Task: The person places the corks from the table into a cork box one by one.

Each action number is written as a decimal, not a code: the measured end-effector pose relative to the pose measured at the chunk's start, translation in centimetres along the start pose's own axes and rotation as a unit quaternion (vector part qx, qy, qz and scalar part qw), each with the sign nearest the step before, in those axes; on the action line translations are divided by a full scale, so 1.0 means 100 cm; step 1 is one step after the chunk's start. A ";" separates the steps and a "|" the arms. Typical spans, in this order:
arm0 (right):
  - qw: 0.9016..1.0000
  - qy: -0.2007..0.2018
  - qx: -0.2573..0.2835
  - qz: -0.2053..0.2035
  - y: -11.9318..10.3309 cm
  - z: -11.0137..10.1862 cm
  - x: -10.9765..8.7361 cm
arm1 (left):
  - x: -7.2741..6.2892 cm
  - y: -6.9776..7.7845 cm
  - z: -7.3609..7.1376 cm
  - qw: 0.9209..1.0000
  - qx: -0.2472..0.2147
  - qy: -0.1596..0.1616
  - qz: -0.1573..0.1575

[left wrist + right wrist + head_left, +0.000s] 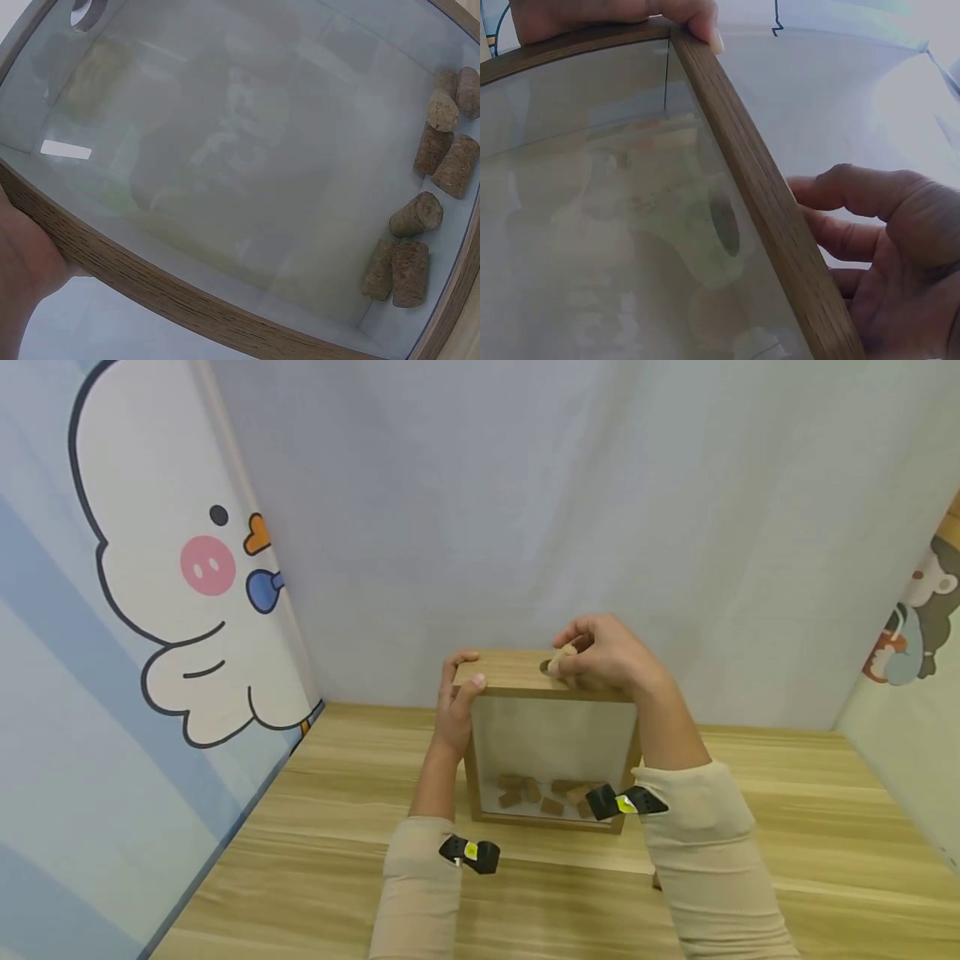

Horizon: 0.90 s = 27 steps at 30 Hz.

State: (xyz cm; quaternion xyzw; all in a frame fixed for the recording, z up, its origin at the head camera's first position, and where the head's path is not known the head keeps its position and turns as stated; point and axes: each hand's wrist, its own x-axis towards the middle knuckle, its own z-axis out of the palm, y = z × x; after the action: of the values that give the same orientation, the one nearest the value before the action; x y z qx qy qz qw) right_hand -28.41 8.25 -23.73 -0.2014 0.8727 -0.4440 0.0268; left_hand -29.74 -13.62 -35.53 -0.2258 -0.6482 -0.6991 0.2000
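An upright wooden shadow box (517, 670) with a clear front stands on the table, with a round hole (545, 667) in its top edge. My left hand (454, 714) grips the top left corner, thumb on the top and fingers round the side. Over the hole, my right hand (611, 656) pinches a pale cork (562, 658) between thumb and fingers, its end right at the opening. That cork is hidden behind the frame in the right wrist view. Several brown corks (410, 274) lie along the bottom inside the box, some leaning together.
The box stands on a wood-grain table (360, 777) near a pale curtain (450, 527). A small brown object (656, 882) peeks out beside my right forearm. Cartoon-printed cloth (150, 510) hangs at the left and right.
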 end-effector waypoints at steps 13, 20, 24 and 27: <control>0.960 0.153 0.088 -0.219 0.048 0.021 -0.086 | -0.002 0.004 -0.004 1.000 0.004 0.009 -0.008; 0.954 0.116 0.141 -0.238 0.094 0.040 -0.116 | -0.002 0.006 -0.010 1.000 0.005 0.012 -0.009; 0.958 0.098 0.175 -0.206 0.116 0.051 -0.130 | -0.004 0.006 -0.015 1.000 0.001 0.017 -0.011; 0.964 0.090 0.179 -0.176 0.134 0.057 -0.138 | -0.006 0.007 -0.017 1.000 -0.002 0.019 -0.009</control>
State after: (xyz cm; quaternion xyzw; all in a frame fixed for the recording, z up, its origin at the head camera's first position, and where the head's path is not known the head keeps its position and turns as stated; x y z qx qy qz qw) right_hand -18.81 16.13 -39.48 -0.3032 0.7284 -0.6071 -0.0944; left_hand -28.97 -15.39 -35.40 -0.2075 -0.6451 -0.7061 0.2055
